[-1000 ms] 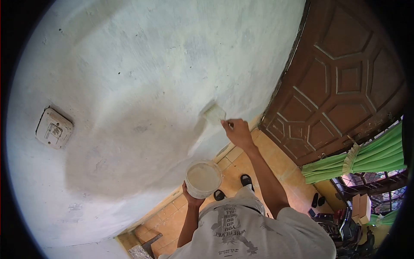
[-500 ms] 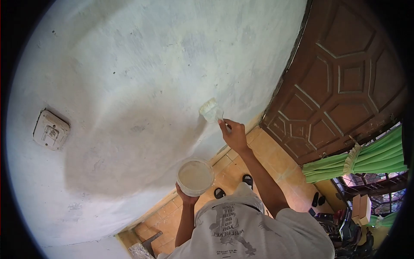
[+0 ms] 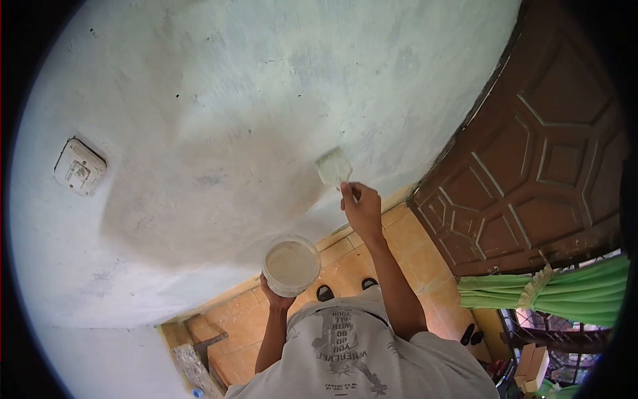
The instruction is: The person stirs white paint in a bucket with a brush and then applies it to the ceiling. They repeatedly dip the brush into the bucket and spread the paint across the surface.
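Observation:
My right hand (image 3: 362, 205) is closed round the handle of a wide paintbrush (image 3: 333, 166). The brush's pale bristles lie against, or very close to, the whitish patchy wall (image 3: 372, 86). Lower and to the left, my left hand (image 3: 276, 296) grips a round tub (image 3: 290, 290) from its side and underneath. Inside the tub is an off-white liquid that looks like paint. A broad shadow falls across the wall to the left of the brush.
A dirty white switch plate (image 3: 80, 166) is set in the wall at left. To the right stands a brown panelled door (image 3: 531, 173), with a green curtain (image 3: 578, 292) below it. Orange tiles (image 3: 392, 246) cover the floor; a board (image 3: 193, 362) lies at lower left.
The brush has turned and sits slightly to the right, its bristles flatter to the wall. My view has shifted, so the tub appears a little farther left and higher.

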`<act>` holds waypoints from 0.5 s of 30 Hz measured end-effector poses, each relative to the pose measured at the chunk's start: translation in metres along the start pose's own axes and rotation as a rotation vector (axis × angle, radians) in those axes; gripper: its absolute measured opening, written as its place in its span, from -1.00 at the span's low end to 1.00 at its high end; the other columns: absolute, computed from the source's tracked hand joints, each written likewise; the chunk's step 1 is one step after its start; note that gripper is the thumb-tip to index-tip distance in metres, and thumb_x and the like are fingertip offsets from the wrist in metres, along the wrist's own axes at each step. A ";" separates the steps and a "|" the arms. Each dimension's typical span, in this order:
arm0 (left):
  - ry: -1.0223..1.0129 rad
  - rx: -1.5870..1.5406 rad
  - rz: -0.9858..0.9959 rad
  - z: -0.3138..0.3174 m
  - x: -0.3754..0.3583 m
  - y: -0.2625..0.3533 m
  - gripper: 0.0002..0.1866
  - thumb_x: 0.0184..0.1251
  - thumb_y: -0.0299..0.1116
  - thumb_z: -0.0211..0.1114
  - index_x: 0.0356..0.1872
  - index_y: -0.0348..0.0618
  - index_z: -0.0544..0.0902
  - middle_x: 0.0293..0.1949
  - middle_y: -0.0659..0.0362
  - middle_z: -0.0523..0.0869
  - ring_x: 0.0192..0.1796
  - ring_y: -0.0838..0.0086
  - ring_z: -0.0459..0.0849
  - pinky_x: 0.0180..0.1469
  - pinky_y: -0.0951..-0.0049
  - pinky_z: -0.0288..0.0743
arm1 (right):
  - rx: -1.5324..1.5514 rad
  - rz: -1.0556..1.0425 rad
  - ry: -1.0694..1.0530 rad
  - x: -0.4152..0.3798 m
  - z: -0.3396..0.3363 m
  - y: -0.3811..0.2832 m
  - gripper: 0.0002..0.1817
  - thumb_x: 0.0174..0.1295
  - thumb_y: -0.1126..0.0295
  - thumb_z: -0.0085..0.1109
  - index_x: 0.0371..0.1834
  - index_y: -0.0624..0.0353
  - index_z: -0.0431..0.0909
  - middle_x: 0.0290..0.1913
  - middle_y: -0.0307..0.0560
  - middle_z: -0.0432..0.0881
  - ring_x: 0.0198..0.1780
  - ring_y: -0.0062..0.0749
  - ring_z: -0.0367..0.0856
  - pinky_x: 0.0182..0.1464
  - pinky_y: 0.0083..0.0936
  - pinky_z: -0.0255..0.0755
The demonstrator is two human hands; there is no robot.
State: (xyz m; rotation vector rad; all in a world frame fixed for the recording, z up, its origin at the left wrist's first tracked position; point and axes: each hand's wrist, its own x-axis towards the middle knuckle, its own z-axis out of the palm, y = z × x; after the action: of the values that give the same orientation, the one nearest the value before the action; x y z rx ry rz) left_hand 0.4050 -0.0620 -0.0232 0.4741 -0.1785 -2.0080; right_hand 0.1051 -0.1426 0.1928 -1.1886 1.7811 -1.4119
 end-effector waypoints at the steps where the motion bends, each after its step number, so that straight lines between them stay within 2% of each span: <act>1: 0.006 0.003 0.011 0.002 0.000 -0.005 -0.21 0.54 0.36 -0.03 0.58 0.09 0.40 0.53 0.09 0.51 0.52 0.03 0.49 0.49 -0.20 0.44 | 0.073 -0.033 0.012 0.001 -0.004 -0.011 -0.62 0.56 0.23 0.19 -0.31 0.37 0.68 -0.62 -0.06 0.61 -0.56 -0.38 0.60 -0.38 -0.35 0.44; 4: -0.005 -0.039 0.024 0.021 0.000 -0.021 -0.20 0.53 0.37 -0.02 0.59 0.09 0.39 0.53 0.09 0.50 0.51 0.03 0.50 0.49 -0.21 0.44 | 0.239 -0.122 0.047 0.006 -0.008 -0.022 -0.68 0.57 0.27 0.22 -0.22 0.36 0.66 -0.64 -0.14 0.59 -0.57 -0.59 0.54 -0.44 -0.48 0.37; 7: 0.013 -0.041 0.080 0.029 0.005 -0.041 -0.19 0.52 0.37 -0.01 0.59 0.07 0.39 0.53 0.08 0.51 0.51 0.03 0.51 0.49 -0.19 0.45 | 0.172 -0.080 0.004 0.001 -0.002 0.000 -0.67 0.58 0.25 0.22 -0.24 0.35 0.66 -0.63 -0.14 0.58 -0.56 -0.59 0.55 -0.44 -0.48 0.37; 8: 0.028 -0.049 0.091 0.031 0.007 -0.047 -0.19 0.52 0.37 -0.01 0.59 0.07 0.39 0.52 0.08 0.51 0.50 0.04 0.51 0.49 -0.18 0.46 | 0.094 -0.108 -0.027 0.004 0.004 0.025 -0.62 0.60 0.20 0.19 -0.28 0.33 0.67 -0.63 -0.10 0.61 -0.58 -0.48 0.60 -0.44 -0.38 0.41; 11: 0.066 -0.063 0.136 0.035 0.007 -0.066 -0.19 0.52 0.37 -0.02 0.58 0.06 0.40 0.51 0.08 0.53 0.50 0.04 0.52 0.47 -0.16 0.48 | -0.056 -0.244 -0.042 0.011 0.031 0.116 -0.56 0.61 0.14 0.15 -0.30 0.32 0.69 -0.61 -0.02 0.67 -0.60 -0.30 0.66 -0.41 -0.25 0.48; 12: 0.074 -0.062 0.159 0.037 0.006 -0.071 -0.19 0.52 0.37 -0.02 0.58 0.05 0.41 0.50 0.08 0.53 0.49 0.04 0.52 0.47 -0.16 0.49 | -0.100 -0.289 -0.021 0.012 0.037 0.139 -0.51 0.62 0.12 0.11 -0.35 0.33 0.71 -0.58 0.05 0.71 -0.58 -0.15 0.71 -0.35 -0.15 0.54; 15: 0.111 -0.071 0.213 0.047 -0.006 -0.089 -0.20 0.53 0.37 -0.03 0.57 0.05 0.42 0.49 0.07 0.55 0.48 0.04 0.54 0.45 -0.16 0.51 | -0.027 0.081 -0.275 0.007 0.033 0.173 -0.49 0.62 0.09 0.13 -0.34 0.35 0.72 -0.59 -0.09 0.69 -0.63 -0.44 0.65 -0.49 -0.41 0.53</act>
State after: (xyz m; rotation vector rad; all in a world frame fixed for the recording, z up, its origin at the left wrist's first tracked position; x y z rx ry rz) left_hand 0.3152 -0.0182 -0.0076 0.4993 -0.0850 -1.7691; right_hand 0.0799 -0.1552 0.0182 -1.2439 1.6408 -1.1211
